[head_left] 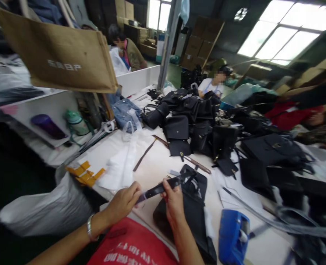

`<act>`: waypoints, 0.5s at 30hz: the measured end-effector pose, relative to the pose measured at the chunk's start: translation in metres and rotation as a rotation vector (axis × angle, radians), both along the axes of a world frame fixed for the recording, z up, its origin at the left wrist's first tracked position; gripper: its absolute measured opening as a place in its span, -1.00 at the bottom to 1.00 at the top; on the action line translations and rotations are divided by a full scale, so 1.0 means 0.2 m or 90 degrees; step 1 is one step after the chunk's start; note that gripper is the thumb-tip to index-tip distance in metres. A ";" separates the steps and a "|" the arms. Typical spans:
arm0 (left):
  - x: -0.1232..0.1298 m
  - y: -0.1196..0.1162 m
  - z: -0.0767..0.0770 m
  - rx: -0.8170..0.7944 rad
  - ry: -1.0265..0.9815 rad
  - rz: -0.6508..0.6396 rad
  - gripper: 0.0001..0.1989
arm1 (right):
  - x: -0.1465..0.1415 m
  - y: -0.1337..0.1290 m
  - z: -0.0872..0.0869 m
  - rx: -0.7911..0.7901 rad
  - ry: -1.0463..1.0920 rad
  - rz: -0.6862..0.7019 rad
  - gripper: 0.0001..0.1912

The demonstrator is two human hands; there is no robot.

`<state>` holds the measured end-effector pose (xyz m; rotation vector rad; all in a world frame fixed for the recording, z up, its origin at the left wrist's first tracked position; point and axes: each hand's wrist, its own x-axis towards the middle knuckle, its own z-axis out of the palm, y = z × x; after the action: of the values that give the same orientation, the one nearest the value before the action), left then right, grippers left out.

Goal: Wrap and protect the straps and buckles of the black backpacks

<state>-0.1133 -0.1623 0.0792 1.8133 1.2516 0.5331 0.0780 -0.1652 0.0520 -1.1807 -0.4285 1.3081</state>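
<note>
A black strap stretches between my two hands, its far end reaching over a black bag on the table in front of me. My left hand, with a silver bangle on the wrist, is closed around the strap's near end. Thumb and fingers of my right hand pinch the strap further along, above the bag. The bag lies with its top pointing away from me, and my right forearm hides part of it.
Several black bags are heaped across the table's far side. A blue tape dispenser-like object stands at right. Brown strips lie beyond my hands. A large brown tote hangs at upper left. Other people sit beyond the table.
</note>
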 end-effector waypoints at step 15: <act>0.07 0.07 0.05 -0.110 -0.065 -0.015 -0.81 | 0.07 0.05 0.06 -0.002 0.124 0.101 -0.66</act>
<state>-0.0993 -0.1476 0.0900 1.6343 1.1686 0.4830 0.0928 -0.1551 0.0632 -1.0260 -0.3837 1.5458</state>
